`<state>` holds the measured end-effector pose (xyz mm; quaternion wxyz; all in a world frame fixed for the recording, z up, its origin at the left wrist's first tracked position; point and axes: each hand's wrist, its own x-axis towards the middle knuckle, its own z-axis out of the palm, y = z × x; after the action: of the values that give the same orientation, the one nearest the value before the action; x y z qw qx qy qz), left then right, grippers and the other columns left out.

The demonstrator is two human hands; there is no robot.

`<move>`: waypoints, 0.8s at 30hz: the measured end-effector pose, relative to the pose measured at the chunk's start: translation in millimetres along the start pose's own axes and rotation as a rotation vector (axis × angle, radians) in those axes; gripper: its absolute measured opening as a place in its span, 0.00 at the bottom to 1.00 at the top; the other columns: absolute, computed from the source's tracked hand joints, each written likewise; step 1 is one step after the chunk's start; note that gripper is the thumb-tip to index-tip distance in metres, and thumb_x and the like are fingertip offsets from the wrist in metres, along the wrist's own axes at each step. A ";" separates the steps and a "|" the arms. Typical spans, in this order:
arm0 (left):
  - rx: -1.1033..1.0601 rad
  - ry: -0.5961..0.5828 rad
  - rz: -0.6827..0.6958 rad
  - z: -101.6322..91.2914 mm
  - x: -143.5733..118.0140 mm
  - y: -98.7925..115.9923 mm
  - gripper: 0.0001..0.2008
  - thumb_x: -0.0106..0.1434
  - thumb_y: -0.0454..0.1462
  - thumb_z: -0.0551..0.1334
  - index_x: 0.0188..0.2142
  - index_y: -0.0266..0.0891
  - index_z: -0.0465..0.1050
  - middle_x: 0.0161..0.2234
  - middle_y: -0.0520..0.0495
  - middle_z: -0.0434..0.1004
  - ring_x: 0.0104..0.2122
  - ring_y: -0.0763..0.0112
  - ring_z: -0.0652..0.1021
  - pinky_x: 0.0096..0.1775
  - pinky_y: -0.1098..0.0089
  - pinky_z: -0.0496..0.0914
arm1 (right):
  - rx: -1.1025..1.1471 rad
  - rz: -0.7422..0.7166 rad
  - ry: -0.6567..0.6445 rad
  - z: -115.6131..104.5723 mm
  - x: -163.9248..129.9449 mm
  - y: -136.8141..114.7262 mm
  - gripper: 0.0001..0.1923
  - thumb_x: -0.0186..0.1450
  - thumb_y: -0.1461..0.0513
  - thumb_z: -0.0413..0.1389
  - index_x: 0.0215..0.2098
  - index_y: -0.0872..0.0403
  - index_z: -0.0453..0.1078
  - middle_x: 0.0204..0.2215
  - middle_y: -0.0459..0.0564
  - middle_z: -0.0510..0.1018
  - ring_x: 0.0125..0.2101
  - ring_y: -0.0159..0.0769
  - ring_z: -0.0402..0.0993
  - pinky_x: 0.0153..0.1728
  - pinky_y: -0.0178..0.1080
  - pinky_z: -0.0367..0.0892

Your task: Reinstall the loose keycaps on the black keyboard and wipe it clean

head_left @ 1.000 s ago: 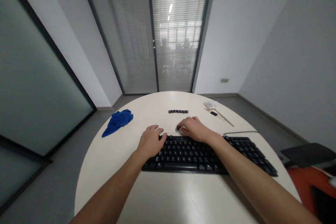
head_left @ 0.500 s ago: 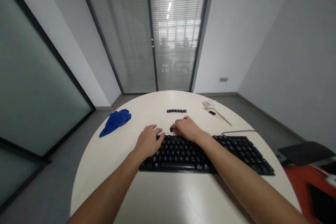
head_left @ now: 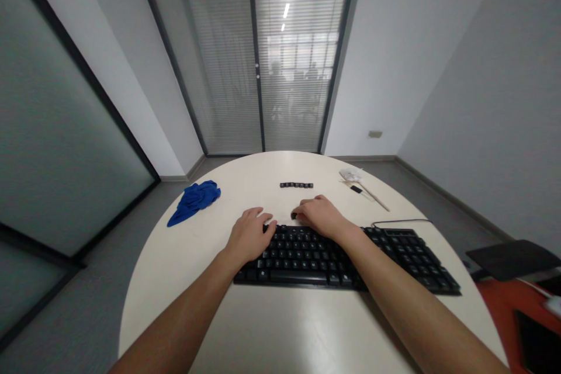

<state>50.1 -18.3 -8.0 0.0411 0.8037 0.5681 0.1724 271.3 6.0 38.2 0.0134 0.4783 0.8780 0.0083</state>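
Observation:
A black keyboard [head_left: 307, 260] lies across the round white table [head_left: 280, 327]. My left hand [head_left: 249, 236] rests flat on the keyboard's upper left corner, fingers slightly spread and holding nothing. At the top edge of the keyboard, near its middle, my right hand [head_left: 322, 216] has its fingers curled around a small black keycap [head_left: 294, 216]. A short row of loose black keycaps [head_left: 297, 185] sits on the table beyond both hands.
A crumpled blue cloth [head_left: 195, 198] lies at the table's left. At the back right are a white wad [head_left: 350, 174], a small black piece [head_left: 356, 189] and a thin stick [head_left: 376, 198]. The keyboard cable [head_left: 397, 221] loops right. A dark chair [head_left: 512, 257] stands to the right.
The right hand moved left along the keyboard's top edge, then a little back to the right. The left hand stayed on the keyboard's corner. The view shifted slightly.

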 end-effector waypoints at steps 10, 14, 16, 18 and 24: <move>-0.003 -0.007 -0.005 0.6 -0.2 -0.2 0.20 0.71 0.47 0.52 0.50 0.41 0.78 0.56 0.40 0.73 0.57 0.55 0.71 0.59 0.57 0.64 | -0.026 0.006 0.001 2.1 3.7 -7.5 0.13 0.71 0.63 0.50 0.44 0.52 0.78 0.42 0.55 0.81 0.43 0.41 0.78 0.46 0.39 0.60; -0.005 -0.012 0.005 3.0 0.2 -2.4 0.20 0.71 0.46 0.52 0.51 0.41 0.78 0.56 0.40 0.74 0.57 0.55 0.71 0.60 0.56 0.63 | -0.054 0.040 -0.038 -2.0 -0.3 -1.7 0.14 0.70 0.64 0.50 0.44 0.53 0.78 0.43 0.57 0.82 0.43 0.44 0.78 0.45 0.40 0.63; -0.004 -0.004 0.005 3.4 0.0 -2.7 0.20 0.72 0.46 0.52 0.50 0.41 0.78 0.56 0.40 0.74 0.57 0.56 0.71 0.60 0.57 0.63 | -0.003 0.032 -0.040 -2.5 -2.2 3.7 0.15 0.70 0.64 0.50 0.45 0.53 0.79 0.44 0.57 0.82 0.44 0.44 0.78 0.44 0.39 0.64; -0.001 0.003 0.005 3.0 -0.5 -2.1 0.21 0.72 0.47 0.52 0.50 0.41 0.78 0.56 0.40 0.73 0.57 0.56 0.71 0.60 0.57 0.63 | 0.084 0.016 -0.042 -2.7 -4.1 9.8 0.15 0.69 0.63 0.51 0.46 0.52 0.79 0.44 0.56 0.82 0.44 0.43 0.78 0.42 0.37 0.65; 0.008 -0.001 -0.001 -0.2 -1.4 1.3 0.21 0.72 0.46 0.52 0.51 0.41 0.78 0.56 0.40 0.74 0.57 0.56 0.71 0.60 0.58 0.63 | 0.416 -0.130 -0.091 -6.6 -7.9 15.6 0.15 0.69 0.61 0.51 0.46 0.53 0.79 0.40 0.52 0.84 0.38 0.39 0.79 0.39 0.34 0.66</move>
<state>50.8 -20.1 -7.7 0.0382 0.8036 0.5693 0.1696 288.5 7.8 45.3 -0.0456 0.4131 0.8883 -0.1956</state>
